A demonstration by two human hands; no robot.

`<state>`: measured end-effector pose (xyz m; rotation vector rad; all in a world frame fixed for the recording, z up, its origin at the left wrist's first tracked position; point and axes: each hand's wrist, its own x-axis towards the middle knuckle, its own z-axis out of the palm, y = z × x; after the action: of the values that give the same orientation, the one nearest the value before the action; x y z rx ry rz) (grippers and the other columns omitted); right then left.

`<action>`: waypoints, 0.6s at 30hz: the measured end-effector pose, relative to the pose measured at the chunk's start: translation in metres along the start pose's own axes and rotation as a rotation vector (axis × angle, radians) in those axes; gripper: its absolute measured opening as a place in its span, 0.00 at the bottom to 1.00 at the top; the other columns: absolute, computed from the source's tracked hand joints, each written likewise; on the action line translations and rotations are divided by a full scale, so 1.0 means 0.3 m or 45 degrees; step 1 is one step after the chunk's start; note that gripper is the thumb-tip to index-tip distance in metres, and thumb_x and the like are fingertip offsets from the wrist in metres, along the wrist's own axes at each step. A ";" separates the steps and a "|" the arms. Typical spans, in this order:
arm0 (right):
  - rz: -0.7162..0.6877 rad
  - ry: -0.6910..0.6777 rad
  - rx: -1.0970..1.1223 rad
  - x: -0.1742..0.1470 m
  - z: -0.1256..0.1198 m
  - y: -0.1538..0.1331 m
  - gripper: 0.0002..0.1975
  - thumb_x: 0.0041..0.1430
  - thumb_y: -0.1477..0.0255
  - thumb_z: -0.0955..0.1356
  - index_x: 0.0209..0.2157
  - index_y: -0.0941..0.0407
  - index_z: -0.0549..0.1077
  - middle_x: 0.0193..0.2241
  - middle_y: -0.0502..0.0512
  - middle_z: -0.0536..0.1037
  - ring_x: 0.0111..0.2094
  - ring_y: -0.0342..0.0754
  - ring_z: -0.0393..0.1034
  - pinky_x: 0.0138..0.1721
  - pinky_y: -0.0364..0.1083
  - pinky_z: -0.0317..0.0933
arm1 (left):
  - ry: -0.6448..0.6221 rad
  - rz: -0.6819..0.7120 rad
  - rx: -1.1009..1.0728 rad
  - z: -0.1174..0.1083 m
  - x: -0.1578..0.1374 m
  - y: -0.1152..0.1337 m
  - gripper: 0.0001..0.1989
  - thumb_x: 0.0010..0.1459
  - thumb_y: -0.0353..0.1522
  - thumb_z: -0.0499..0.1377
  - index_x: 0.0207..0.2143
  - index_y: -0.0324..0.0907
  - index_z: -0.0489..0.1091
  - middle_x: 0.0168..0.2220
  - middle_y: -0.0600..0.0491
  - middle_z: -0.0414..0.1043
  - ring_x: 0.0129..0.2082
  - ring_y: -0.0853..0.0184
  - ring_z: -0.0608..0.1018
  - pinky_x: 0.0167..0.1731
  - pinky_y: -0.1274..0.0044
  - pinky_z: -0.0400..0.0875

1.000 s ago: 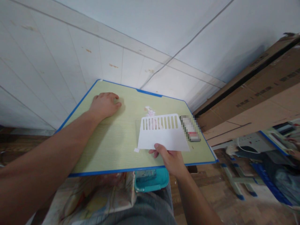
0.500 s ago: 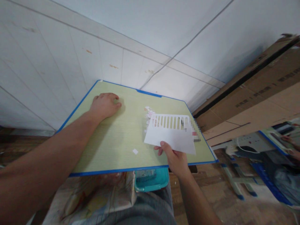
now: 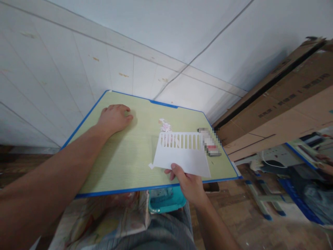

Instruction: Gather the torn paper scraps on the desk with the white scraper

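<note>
My right hand [image 3: 191,185] pinches the lower edge of a white paper sheet [image 3: 179,159], thumb on top and fingers beneath. A row of narrow slots is cut along the sheet's far side, and the sheet is over the right part of the desk. Through and beyond the slots I see a small heap of whitish-pink paper scraps [image 3: 164,125]. One loose white scrap [image 3: 151,166] lies by the sheet's left corner. My left hand [image 3: 114,117] rests on the desk's left side, fingers loosely curled, thumb apart, with nothing seen in it.
The pale green desktop [image 3: 122,163] has blue edging and stands against a white wall. A pixelated object [image 3: 210,143] lies on its right. A teal tub [image 3: 166,208] sits below the front edge. Cardboard boxes [image 3: 281,104] lean at right; another person's hand [image 3: 324,158] shows farther right.
My right hand has brought the sheet left and toward me, uncovering more of the scraps and the pixelated object. My left hand stays on the desk.
</note>
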<state>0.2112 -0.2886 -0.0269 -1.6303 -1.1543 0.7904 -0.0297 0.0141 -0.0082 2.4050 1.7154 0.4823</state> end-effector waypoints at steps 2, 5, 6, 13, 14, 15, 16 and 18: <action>-0.013 -0.005 0.018 -0.001 0.003 0.003 0.27 0.71 0.47 0.73 0.22 0.48 0.77 0.28 0.60 0.88 0.32 0.57 0.83 0.41 0.54 0.79 | -0.013 -0.013 -0.002 -0.004 -0.001 0.005 0.29 0.76 0.43 0.57 0.71 0.39 0.80 0.78 0.40 0.77 0.78 0.44 0.73 0.79 0.51 0.65; -0.026 0.004 0.071 -0.003 0.004 0.002 0.25 0.71 0.49 0.72 0.23 0.49 0.79 0.28 0.60 0.88 0.33 0.57 0.84 0.43 0.54 0.80 | -0.019 -0.022 -0.008 -0.011 -0.004 0.015 0.30 0.76 0.43 0.56 0.71 0.38 0.80 0.78 0.39 0.76 0.78 0.43 0.73 0.79 0.51 0.65; -0.025 0.003 0.085 -0.004 0.003 0.002 0.25 0.71 0.49 0.72 0.24 0.49 0.80 0.28 0.59 0.88 0.33 0.57 0.85 0.43 0.54 0.80 | -0.013 -0.017 -0.008 -0.012 -0.006 0.018 0.31 0.75 0.43 0.55 0.70 0.37 0.80 0.78 0.39 0.77 0.78 0.42 0.74 0.79 0.50 0.65; -0.001 -0.047 -0.022 -0.012 -0.006 -0.009 0.25 0.71 0.49 0.72 0.27 0.50 0.85 0.28 0.59 0.88 0.34 0.58 0.86 0.45 0.55 0.80 | 0.023 0.017 0.000 -0.001 -0.005 0.009 0.31 0.74 0.44 0.55 0.70 0.40 0.81 0.77 0.41 0.78 0.78 0.43 0.75 0.79 0.53 0.66; 0.003 -0.040 -0.013 -0.017 -0.004 -0.010 0.25 0.71 0.49 0.72 0.27 0.50 0.85 0.28 0.59 0.88 0.34 0.58 0.86 0.45 0.55 0.80 | 0.021 0.008 0.009 0.001 -0.004 0.006 0.31 0.74 0.45 0.55 0.70 0.41 0.81 0.77 0.42 0.78 0.78 0.44 0.75 0.79 0.54 0.66; 0.008 -0.031 0.007 -0.023 -0.001 -0.009 0.24 0.71 0.49 0.72 0.27 0.51 0.86 0.28 0.60 0.89 0.34 0.58 0.87 0.45 0.55 0.81 | 0.018 -0.003 0.020 0.003 -0.004 0.004 0.31 0.74 0.45 0.55 0.70 0.43 0.81 0.77 0.43 0.78 0.79 0.45 0.75 0.79 0.56 0.66; 0.014 -0.018 0.034 -0.030 0.003 -0.006 0.24 0.71 0.49 0.73 0.28 0.51 0.86 0.29 0.60 0.89 0.34 0.58 0.87 0.45 0.55 0.81 | 0.016 -0.009 0.028 0.005 -0.005 0.002 0.32 0.73 0.46 0.55 0.70 0.43 0.81 0.77 0.43 0.78 0.79 0.45 0.74 0.78 0.57 0.66; 0.015 0.032 0.093 -0.046 0.014 0.006 0.23 0.72 0.49 0.74 0.31 0.51 0.88 0.29 0.60 0.90 0.34 0.58 0.87 0.45 0.54 0.83 | 0.010 -0.010 0.038 0.007 -0.007 0.002 0.32 0.73 0.46 0.55 0.70 0.44 0.82 0.77 0.43 0.78 0.79 0.45 0.75 0.78 0.57 0.66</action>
<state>0.2033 -0.3003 -0.0302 -1.5840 -1.0870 0.8079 -0.0292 0.0122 -0.0104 2.4187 1.7473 0.4694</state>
